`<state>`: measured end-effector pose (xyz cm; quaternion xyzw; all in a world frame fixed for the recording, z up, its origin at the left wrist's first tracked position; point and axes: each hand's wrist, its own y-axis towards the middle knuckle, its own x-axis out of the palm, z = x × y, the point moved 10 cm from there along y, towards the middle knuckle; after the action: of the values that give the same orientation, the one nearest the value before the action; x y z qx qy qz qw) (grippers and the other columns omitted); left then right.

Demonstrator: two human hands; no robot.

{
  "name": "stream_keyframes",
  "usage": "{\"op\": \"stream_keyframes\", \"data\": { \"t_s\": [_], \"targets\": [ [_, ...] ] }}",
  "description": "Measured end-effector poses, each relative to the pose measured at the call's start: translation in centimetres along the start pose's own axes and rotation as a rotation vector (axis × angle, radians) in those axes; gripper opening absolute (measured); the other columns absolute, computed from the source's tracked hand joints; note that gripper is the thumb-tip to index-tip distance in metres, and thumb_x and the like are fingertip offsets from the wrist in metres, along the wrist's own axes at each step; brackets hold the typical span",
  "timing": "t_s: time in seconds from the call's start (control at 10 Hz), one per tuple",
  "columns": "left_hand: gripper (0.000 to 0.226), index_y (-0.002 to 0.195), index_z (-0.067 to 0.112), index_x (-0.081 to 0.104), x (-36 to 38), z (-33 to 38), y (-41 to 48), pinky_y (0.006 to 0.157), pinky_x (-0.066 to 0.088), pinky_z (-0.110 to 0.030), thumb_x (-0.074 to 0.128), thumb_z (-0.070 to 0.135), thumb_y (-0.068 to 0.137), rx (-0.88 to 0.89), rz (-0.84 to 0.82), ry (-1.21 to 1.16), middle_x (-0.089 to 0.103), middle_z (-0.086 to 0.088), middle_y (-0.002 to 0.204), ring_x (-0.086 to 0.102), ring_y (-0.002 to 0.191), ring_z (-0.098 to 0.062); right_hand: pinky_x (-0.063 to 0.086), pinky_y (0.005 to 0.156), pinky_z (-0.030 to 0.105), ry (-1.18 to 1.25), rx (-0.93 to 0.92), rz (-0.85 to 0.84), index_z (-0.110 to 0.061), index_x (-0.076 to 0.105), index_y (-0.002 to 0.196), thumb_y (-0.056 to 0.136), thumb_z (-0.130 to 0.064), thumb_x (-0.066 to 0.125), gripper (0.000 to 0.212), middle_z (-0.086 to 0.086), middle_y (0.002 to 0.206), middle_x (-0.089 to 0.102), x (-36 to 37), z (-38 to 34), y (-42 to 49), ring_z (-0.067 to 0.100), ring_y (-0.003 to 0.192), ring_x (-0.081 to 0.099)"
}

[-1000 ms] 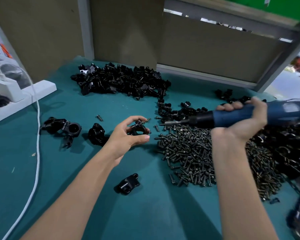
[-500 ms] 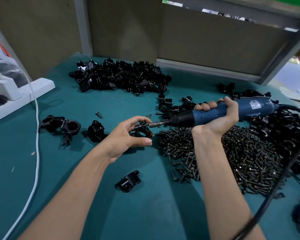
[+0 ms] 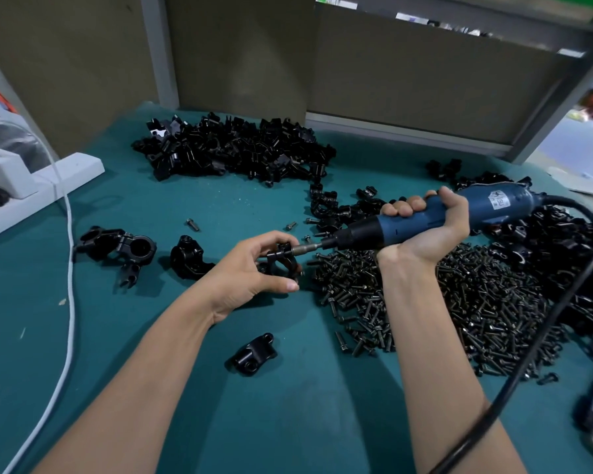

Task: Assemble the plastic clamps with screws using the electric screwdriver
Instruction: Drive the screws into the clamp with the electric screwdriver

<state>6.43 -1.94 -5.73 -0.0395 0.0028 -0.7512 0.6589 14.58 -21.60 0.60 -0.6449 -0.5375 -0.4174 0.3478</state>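
Left hand [image 3: 250, 275] pinches a black plastic clamp [image 3: 281, 260] just above the teal table [image 3: 185, 388], thumb and fingers curled round it. Right hand [image 3: 425, 230] is wrapped tight round the blue electric screwdriver [image 3: 425, 222], held nearly level, its bit [image 3: 305, 249] touching the clamp's top lug. The screw pile [image 3: 442, 302] sits right under that wrist, and 1 loose clamp piece [image 3: 254, 354] lies nearer me.

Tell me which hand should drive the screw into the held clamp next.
Right: the right hand grips the electric screwdriver, its bit against the clamp, while the left hand pinches that clamp steady.
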Motion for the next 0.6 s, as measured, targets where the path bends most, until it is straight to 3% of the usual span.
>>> {"op": "stream_keyframes", "data": {
  "t_s": [0.6],
  "targets": [
    [0.044,0.102,0.026,0.067,-0.05,-0.43,-0.13,0.068,0.055,-0.022,0.079,-0.006,0.074,-0.019,0.004,0.018,0.074,0.003,0.091,0.071,0.083,-0.012,0.037,0.045,0.021,0.01,0.013,0.022,-0.014,0.046,0.068,0.086,-0.022,0.051,0.02,-0.003,0.052,0.044,-0.49,0.41,-0.2,0.013,0.041,0.039]
  ]
}}
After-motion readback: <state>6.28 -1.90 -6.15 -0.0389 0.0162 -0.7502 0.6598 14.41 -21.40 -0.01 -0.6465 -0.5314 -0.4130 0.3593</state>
